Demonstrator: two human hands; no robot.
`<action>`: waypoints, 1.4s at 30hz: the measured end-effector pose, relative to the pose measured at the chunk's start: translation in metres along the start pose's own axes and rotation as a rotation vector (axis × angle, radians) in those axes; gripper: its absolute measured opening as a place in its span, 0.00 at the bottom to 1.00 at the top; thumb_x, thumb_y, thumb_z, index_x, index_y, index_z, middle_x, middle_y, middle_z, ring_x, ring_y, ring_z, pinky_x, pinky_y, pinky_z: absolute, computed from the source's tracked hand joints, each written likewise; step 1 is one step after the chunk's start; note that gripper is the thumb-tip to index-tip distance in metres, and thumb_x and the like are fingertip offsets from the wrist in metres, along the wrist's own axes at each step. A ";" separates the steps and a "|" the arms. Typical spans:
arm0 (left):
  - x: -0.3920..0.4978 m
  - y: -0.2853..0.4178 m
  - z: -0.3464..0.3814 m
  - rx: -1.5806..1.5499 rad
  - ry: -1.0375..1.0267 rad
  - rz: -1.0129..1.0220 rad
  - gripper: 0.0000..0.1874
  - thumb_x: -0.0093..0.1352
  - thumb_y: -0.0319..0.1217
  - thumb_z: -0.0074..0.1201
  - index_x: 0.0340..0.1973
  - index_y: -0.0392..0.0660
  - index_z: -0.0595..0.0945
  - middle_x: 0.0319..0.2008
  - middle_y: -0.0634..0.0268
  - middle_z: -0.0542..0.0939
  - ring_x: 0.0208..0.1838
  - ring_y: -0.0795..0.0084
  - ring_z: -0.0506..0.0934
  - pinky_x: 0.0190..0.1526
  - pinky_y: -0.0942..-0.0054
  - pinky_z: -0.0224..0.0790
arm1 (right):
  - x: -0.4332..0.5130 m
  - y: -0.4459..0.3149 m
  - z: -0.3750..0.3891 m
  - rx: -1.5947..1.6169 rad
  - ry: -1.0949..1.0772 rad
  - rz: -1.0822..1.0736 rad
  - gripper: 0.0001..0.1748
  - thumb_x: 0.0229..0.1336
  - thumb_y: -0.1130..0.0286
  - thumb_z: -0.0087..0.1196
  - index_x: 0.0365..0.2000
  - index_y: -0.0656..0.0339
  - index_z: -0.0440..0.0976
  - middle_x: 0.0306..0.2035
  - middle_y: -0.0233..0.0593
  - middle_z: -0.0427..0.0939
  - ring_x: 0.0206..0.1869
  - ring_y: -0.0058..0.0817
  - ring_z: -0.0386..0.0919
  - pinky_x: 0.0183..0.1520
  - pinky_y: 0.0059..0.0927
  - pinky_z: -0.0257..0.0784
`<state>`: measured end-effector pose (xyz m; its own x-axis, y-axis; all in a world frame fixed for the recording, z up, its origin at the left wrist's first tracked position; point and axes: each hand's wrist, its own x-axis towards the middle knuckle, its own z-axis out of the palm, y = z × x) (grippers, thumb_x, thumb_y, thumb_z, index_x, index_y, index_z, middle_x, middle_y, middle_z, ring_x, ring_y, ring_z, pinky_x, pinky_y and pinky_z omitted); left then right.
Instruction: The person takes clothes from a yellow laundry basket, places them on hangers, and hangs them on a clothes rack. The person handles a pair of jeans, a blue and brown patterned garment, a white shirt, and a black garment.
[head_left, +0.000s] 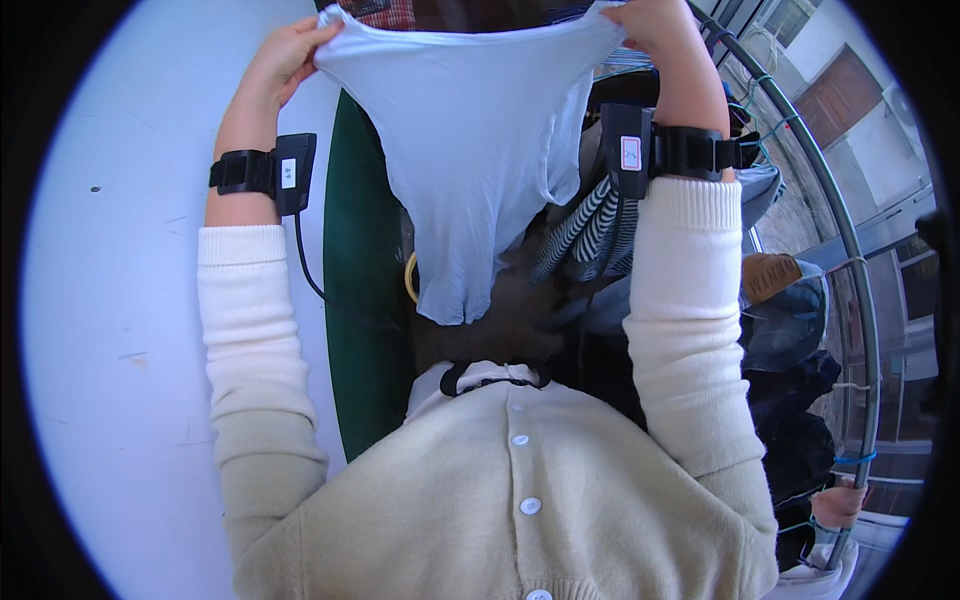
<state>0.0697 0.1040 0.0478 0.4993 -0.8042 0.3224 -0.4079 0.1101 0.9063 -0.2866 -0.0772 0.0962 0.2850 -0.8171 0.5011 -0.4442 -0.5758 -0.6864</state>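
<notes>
A thin white garment (480, 112) hangs stretched out in front of me, its top edge pulled nearly straight between both hands. At its upper left corner, my left hand (289, 56) pinches the cloth between thumb and fingers. The upper right corner is gripped by my right hand (656, 26), partly cut off by the top of the view. Below, the fabric narrows into folds that hang freely above the dark floor. An opening with a hemmed edge shows on its right side. Each forearm carries a black strapped device with a cable.
A white surface (127, 300) fills the left side, beside a dark green panel (364, 262). Black-and-white striped clothing (585, 232) and denim (787, 330) hang at the right along a curved metal rail (855, 247). A yellow ring-shaped edge (410, 277) shows behind the garment.
</notes>
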 end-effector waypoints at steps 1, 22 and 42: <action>0.001 -0.005 -0.001 0.049 -0.012 -0.033 0.21 0.70 0.42 0.64 0.54 0.43 0.84 0.45 0.65 0.84 0.49 0.73 0.80 0.57 0.71 0.72 | 0.004 0.003 0.003 -0.081 -0.046 -0.023 0.21 0.47 0.79 0.68 0.46 0.67 0.83 0.32 0.42 0.85 0.31 0.28 0.82 0.35 0.31 0.78; 0.094 -0.137 0.079 -0.034 -0.147 -0.359 0.16 0.76 0.37 0.53 0.49 0.36 0.80 0.44 0.58 0.87 0.47 0.68 0.83 0.48 0.69 0.74 | 0.008 0.096 0.167 -0.369 -0.048 0.165 0.20 0.43 0.77 0.70 0.42 0.58 0.84 0.45 0.51 0.82 0.48 0.48 0.81 0.52 0.40 0.78; 0.109 -0.166 0.121 0.525 -0.511 -0.246 0.26 0.57 0.40 0.73 0.42 0.36 0.81 0.38 0.51 0.83 0.41 0.59 0.82 0.47 0.66 0.75 | 0.152 0.207 0.129 0.481 0.492 0.905 0.39 0.51 0.70 0.68 0.61 0.69 0.63 0.58 0.58 0.69 0.61 0.48 0.68 0.59 0.40 0.68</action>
<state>0.0997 -0.0728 -0.1004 0.2601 -0.9533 -0.1534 -0.7035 -0.2960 0.6461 -0.2257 -0.3240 -0.0373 -0.3865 -0.8999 -0.2019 0.0854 0.1831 -0.9794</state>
